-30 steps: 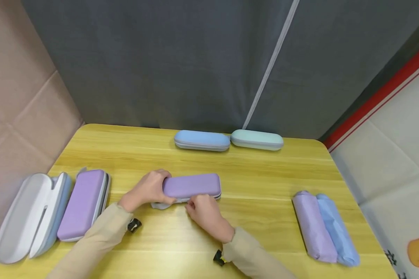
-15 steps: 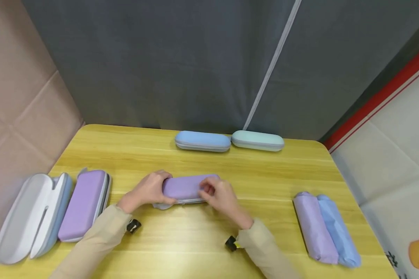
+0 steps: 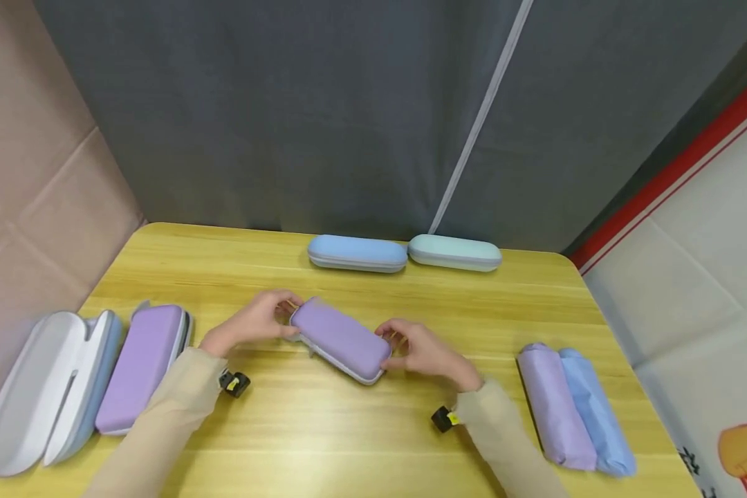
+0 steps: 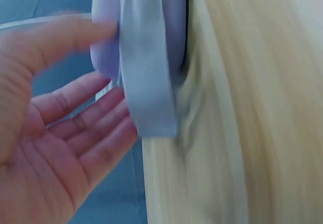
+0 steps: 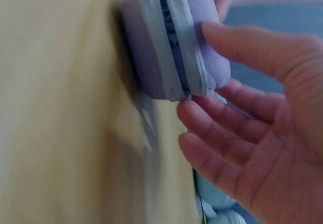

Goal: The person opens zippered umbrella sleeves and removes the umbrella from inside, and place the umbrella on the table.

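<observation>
A purple zippered hard case [image 3: 344,339] lies slantwise mid-table between both hands, its right end nearer the front edge. My left hand [image 3: 255,324] is at its left end; in the left wrist view the thumb [image 4: 75,35] overlaps the purple shell and the other fingers extend loosely by a grey fabric strap [image 4: 147,77]. With thumb and fingers my right hand [image 3: 423,351] holds the opposite end. In the right wrist view the zipper [image 5: 170,30] on that end is parted, showing a dark gap between two pale grey bands.
Left on the wooden table [image 3: 274,436] are an opened blue case [image 3: 34,394] with pale lining and another purple case [image 3: 142,366]. Blue [image 3: 357,252] and mint [image 3: 454,252] cases stand along the back edge. Rolled purple [image 3: 556,404] and blue [image 3: 597,411] fabric bundles lie right.
The case has turned clockwise, its right end swinging toward the front. My right hand went from the front seam to the right end; the left hand shifted slightly back and left.
</observation>
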### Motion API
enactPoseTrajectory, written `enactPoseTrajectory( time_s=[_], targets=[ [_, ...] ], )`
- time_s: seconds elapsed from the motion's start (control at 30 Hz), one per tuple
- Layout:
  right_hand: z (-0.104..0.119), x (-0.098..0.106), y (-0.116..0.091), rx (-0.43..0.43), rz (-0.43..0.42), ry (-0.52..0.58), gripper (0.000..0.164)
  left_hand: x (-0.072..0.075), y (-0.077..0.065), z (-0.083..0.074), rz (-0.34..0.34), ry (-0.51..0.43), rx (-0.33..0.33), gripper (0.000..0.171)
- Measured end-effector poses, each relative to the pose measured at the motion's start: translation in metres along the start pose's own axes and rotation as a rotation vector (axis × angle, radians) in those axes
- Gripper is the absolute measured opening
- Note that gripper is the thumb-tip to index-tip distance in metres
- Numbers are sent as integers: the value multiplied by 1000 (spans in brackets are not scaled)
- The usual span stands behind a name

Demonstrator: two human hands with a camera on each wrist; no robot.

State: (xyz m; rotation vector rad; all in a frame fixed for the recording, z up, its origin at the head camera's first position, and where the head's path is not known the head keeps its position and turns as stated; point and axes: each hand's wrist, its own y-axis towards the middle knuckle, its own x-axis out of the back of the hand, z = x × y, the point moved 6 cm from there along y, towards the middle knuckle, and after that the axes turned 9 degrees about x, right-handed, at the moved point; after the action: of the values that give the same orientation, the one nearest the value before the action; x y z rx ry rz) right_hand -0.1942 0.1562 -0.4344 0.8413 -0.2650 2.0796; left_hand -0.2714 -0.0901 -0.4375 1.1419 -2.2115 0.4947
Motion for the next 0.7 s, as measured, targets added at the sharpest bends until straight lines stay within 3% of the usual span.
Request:
enactPoseTrajectory(
  time_s=[0.1, 0.2, 0.33, 0.47, 0.6, 0.7],
  targets=[
    [9, -11, -4, -24, -50, -38, 45, 1, 10, -6, -82, 69, -32, 34],
    [18, -23, -8, -93, -127, -46, 45, -3, 21, -15, -120, 122, -64, 33],
    [29, -35, -11, -186, -227, -70, 45, -11, 33, -31, -108, 145, -88, 35],
    [36, -45, -11, -198, -292, -114, 45, -21, 42, -44, -111, 143, -77, 36],
    [39, -48, -10, -159, -320, -132, 44, -34, 45, -54, -194, 229, 43, 45],
    [39, -43, -9, -121, -337, -100, 34, -44, 39, -64, -264, 356, 193, 71]
  ],
)
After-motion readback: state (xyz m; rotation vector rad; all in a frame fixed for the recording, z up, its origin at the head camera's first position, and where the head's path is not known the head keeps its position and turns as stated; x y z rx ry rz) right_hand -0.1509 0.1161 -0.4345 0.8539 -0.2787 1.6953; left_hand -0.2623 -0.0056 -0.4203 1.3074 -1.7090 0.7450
